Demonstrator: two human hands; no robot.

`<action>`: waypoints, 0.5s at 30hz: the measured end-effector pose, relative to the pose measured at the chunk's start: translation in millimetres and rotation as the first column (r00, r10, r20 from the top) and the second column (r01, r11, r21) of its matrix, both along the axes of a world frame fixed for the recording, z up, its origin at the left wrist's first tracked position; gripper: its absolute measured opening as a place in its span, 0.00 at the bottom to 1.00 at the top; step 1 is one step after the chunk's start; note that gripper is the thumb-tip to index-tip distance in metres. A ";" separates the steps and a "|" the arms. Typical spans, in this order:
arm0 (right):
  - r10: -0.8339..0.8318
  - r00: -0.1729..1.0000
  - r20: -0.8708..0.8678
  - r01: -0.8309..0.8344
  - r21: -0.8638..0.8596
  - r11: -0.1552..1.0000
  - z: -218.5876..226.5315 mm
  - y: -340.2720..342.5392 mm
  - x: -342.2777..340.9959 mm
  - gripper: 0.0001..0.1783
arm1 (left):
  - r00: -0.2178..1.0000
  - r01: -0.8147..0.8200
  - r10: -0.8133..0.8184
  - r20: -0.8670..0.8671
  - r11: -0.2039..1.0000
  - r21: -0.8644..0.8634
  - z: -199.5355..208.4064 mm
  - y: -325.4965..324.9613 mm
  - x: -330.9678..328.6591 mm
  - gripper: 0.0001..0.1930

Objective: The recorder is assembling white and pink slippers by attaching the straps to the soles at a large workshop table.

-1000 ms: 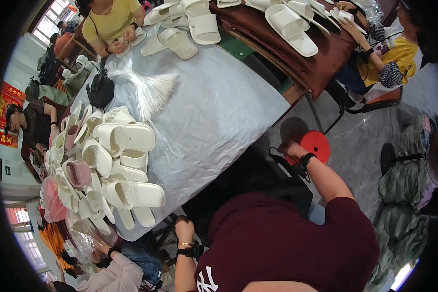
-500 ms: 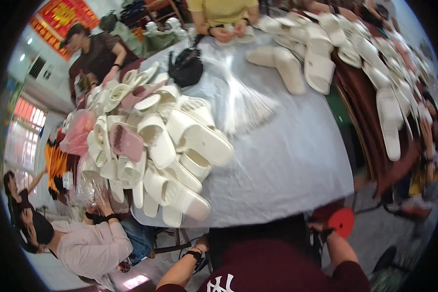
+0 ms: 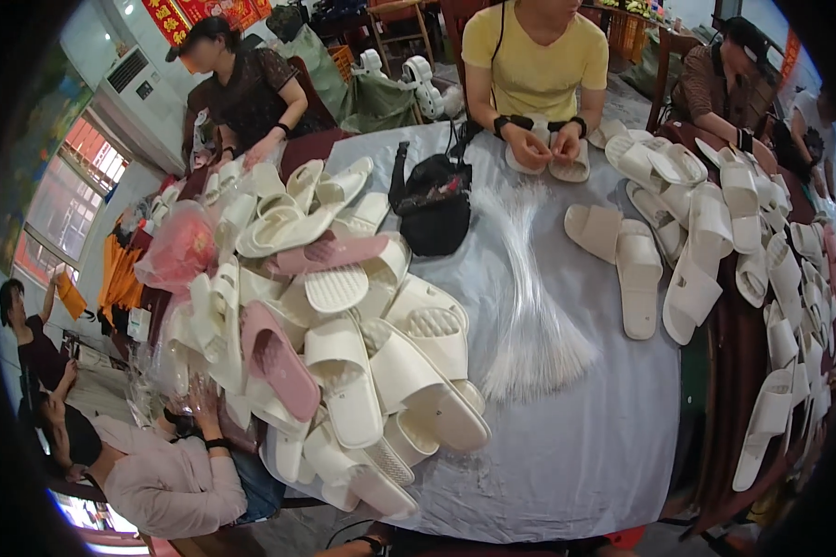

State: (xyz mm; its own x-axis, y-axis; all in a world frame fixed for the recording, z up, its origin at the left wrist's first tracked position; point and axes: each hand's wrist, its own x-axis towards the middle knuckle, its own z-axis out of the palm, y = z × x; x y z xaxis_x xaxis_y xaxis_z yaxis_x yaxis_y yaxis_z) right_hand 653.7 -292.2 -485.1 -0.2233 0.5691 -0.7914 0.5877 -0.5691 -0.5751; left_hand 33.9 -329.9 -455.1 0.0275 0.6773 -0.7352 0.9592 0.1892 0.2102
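Lying beyond left hand (image 3: 386,532): piled slippers (image 3: 334,345).

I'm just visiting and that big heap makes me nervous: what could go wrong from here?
The heaped slippers overlap untidily near the near edge of the table, so one might slide off. The thin clear strips fan out at their near end and could scatter if brushed. Pink slippers lie among white ones, so pairs might get mixed up.
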 end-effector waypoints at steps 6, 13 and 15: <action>0.191 0.981 0.025 -0.193 0.170 0.966 45.6 81.4 -28.3 0.31 | 0.970 -0.194 0.185 -0.159 0.980 -0.042 27.0 -5.9 2.6 0.18; 0.176 0.974 0.143 -0.209 0.261 0.943 67.8 30.0 -22.2 0.30 | 0.943 -0.203 0.153 -0.296 0.968 -0.146 20.7 -50.4 46.4 0.17; 0.096 0.981 0.169 -0.131 0.212 0.968 80.4 -54.3 -16.5 0.30 | 0.949 -0.086 0.011 -0.316 0.970 -0.227 -20.0 -93.3 3.3 0.17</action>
